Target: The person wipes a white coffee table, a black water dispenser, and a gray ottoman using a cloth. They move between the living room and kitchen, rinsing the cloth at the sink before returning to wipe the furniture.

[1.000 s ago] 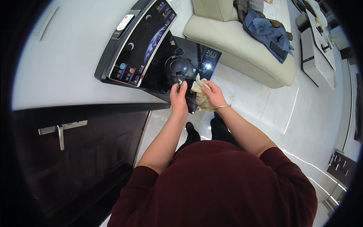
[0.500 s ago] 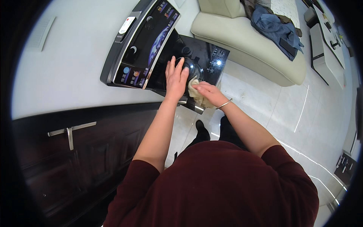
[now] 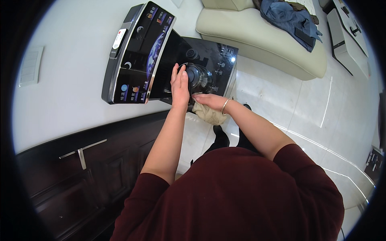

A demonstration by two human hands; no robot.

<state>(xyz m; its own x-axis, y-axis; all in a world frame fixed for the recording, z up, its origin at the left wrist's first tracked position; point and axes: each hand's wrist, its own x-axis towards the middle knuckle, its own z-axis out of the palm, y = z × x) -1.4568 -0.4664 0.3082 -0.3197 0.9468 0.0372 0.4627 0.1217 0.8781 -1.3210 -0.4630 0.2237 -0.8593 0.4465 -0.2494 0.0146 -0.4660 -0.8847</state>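
A black water dispenser (image 3: 217,46) with a tall lit display panel (image 3: 146,52) stands against the wall. On its glossy top sits a round glass kettle (image 3: 206,77) with a dark lid. My left hand (image 3: 180,86) rests against the kettle's left side, fingers stretched out and close together. At the kettle's near side my right hand (image 3: 210,101) presses a crumpled beige cloth (image 3: 210,115), which hangs over the dispenser's near edge. Its fingertips, partly hidden, meet the area just beside my left palm. A bracelet circles my right wrist.
A cream leather sofa (image 3: 257,38) stands beyond the dispenser, with a blue garment (image 3: 285,18) and a dark phone (image 3: 304,38) on it. To the left is a dark wooden cabinet (image 3: 108,168) with a metal handle (image 3: 81,156). Pale tiles (image 3: 281,104) cover the floor.
My left hand has slid from over the kettle to its left side, uncovering the lid. My right hand and the cloth have moved slightly nearer to me and lower along the kettle.
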